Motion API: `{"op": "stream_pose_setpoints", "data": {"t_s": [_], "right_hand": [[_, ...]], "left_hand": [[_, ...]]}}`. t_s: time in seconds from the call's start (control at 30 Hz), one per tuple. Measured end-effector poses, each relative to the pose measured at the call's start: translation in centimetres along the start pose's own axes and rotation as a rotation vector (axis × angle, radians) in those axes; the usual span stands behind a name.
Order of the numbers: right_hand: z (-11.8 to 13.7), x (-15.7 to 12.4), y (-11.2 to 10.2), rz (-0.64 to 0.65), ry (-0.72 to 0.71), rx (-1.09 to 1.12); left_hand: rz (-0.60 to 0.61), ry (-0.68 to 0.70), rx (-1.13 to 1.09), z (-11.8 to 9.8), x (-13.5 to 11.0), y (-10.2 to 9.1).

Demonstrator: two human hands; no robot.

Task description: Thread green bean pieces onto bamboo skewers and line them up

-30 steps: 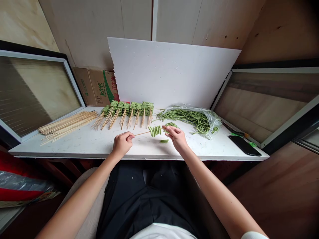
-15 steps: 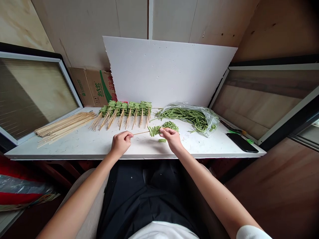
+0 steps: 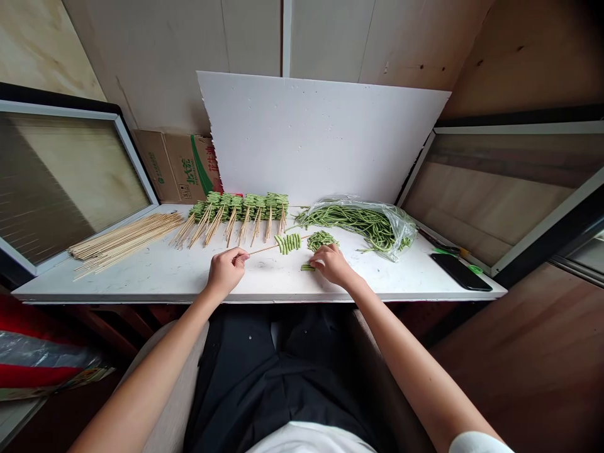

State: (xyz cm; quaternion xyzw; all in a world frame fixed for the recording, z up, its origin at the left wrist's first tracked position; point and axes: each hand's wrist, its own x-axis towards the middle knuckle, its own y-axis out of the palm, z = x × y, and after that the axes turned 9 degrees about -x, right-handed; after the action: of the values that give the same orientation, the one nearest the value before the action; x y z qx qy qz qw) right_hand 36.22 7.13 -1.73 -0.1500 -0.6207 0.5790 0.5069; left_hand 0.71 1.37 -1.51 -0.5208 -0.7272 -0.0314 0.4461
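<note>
My left hand (image 3: 227, 270) pinches the blunt end of a bamboo skewer (image 3: 264, 249) that carries several short green bean pieces (image 3: 289, 243) near its tip. My right hand (image 3: 333, 264) has come down to the white tabletop (image 3: 179, 270), fingers curled over a small cut bean piece (image 3: 307, 267) lying there; whether it grips the piece is hidden. A little heap of cut bean pieces (image 3: 322, 238) lies just beyond that hand.
A row of finished bean skewers (image 3: 236, 214) lies at the back. Bare skewers (image 3: 123, 240) are piled at the left. A clear bag of long green beans (image 3: 365, 223) sits right of centre, a black phone (image 3: 457, 270) further right. A white foam board (image 3: 321, 135) leans behind.
My right hand left the skewer's tip and dropped to the tabletop by the loose bean piece. The left hand kept the skewer almost still.
</note>
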Motion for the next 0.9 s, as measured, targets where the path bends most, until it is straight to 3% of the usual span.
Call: {"op": "stream_pose_setpoints", "data": {"t_s": [0.1,0.27,0.5,0.6,0.73,0.9], "right_hand": [[0.4,-0.2,0.3,0.046,-0.001,-0.006],[1.2,0.1,-0.3,-0.010,0.056,0.088],[1.0,0.9,-1.7,-0.164,0.361,0.773],[1.2,1.0,-2.4,-0.115,0.474,1.073],[1.7,0.9,-3.1,-0.044,0.453,1.320],[2.0,1.0,-3.1,-0.021,0.427,1.383]], "left_hand": [[0.004,0.005,0.009,0.2,-0.1,0.2],[-0.003,0.014,0.013,0.2,-0.1,0.3],[-0.007,0.015,0.003,0.0,-0.1,0.3],[0.004,0.012,-0.007,-0.1,-0.2,0.4],[0.016,0.014,-0.025,-0.4,-0.3,0.5],[0.032,0.002,-0.039,-0.7,-0.3,0.5]]}}
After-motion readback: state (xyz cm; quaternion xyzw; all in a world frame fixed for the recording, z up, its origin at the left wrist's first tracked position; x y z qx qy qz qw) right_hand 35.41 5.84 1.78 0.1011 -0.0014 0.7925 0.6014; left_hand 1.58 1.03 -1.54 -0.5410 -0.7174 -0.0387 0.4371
